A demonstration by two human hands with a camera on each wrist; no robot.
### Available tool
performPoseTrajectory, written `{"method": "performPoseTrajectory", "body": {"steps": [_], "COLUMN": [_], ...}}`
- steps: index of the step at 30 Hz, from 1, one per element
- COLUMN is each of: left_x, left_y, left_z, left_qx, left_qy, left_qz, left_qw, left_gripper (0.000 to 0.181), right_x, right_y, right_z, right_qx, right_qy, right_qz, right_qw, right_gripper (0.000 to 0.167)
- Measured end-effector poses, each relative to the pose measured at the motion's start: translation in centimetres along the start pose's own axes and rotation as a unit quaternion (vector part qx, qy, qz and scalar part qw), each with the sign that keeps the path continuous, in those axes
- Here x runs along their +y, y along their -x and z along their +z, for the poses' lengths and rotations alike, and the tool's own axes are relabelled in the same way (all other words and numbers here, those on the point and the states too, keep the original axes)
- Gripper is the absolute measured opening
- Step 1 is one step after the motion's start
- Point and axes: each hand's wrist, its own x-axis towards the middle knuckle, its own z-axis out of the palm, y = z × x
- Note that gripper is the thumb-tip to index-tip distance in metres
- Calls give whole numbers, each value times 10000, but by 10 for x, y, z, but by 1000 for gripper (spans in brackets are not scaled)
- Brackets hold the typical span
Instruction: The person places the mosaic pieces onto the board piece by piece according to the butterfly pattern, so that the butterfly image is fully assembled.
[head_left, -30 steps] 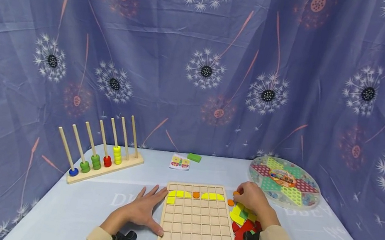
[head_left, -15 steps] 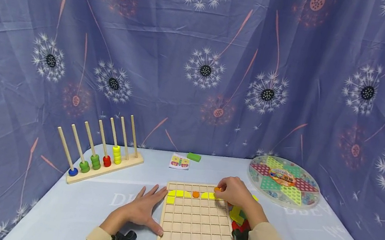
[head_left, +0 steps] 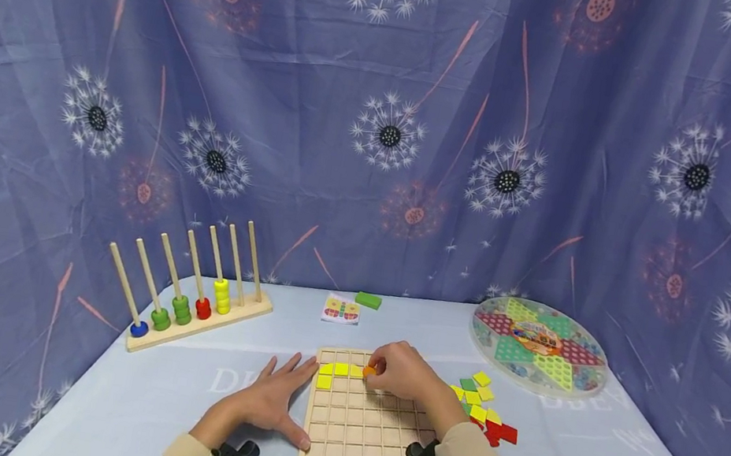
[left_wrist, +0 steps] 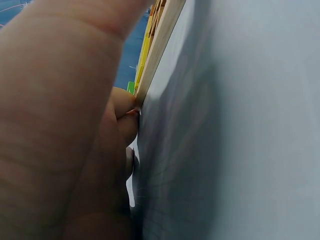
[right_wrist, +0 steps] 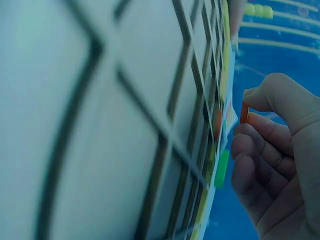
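Note:
My left hand (head_left: 274,397) lies with spread fingers against the left edge of a wooden grid board (head_left: 339,441); its thumb touches the lower left corner. Over the top rows of the board is my right hand (head_left: 399,369). Thumb and finger pinch a thin orange disc (right_wrist: 244,111), which stands on edge in the right wrist view, apart from the board. Another orange disc is blurred on the board beyond it. Several yellow pieces (head_left: 341,369) fill cells at the upper left. The right hand hides the upper right cells in the head view.
Right of the board lie loose yellow, green and red pieces (head_left: 493,432), partly behind the right forearm. Behind the board are a picture card (head_left: 341,309) and a green block (head_left: 368,299). A bead peg rack (head_left: 200,321) stands left; a round Chinese checkers board (head_left: 539,347) sits right.
From the loose pieces at the right, my right hand has come left over the board's top rows, bringing an orange disc. The left hand has stayed in place.

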Motion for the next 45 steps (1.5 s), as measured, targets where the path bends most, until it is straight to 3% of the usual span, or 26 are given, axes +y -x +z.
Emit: {"method": "performPoseTrajectory", "body": {"steps": [12,23,28,34,45], "left_x": [-1,-2,-2,1,2], "left_y": [-1,0,-1,-1,1], "left_z": [0,2,2,-1,-1], "left_qx": [-46,-12,-24,-20,11], "left_qy": [38,-17,-49,-59,-48], "left_qz": [44,14,-18,-6,-15], "left_qw": [10000,10000,10000,10000,10000], "left_gripper": [132,134,135,134,135], "right_x": [-28,-36,-34,-25,6], "right_y": [-20,-20,-19,-12,13], "right_z": [23,30,27,17,-12], "right_qx": [-264,-394,-395,-204,105], "right_qy": [535,721,733,365,-169], "right_qz": [-69,-281,-214,-134,-79], "right_qw": [9982,9962,9963,9990,9998], "right_gripper": [10,12,16,17,18]}}
